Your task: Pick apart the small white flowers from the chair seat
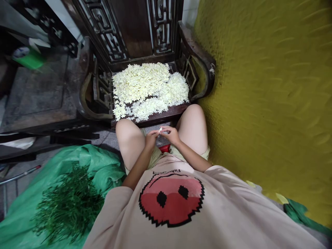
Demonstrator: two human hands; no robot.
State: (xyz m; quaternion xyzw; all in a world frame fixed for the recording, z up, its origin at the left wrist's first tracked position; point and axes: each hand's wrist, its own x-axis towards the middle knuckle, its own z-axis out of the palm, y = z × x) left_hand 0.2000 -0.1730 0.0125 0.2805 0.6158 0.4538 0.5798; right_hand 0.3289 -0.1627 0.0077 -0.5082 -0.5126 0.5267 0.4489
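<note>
Currently | left hand and right hand pinch one white blossom | blossom heap covers most of wooden chair seat | remainder unclear

Pale flowers blanket the wooden chair's seat, from the back edge nearly to the front-left corner.

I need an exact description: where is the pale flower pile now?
In the head view, the pale flower pile lies above and slightly left of centre, on the seat of the dark chair between its armrests, beyond the knees.
</note>
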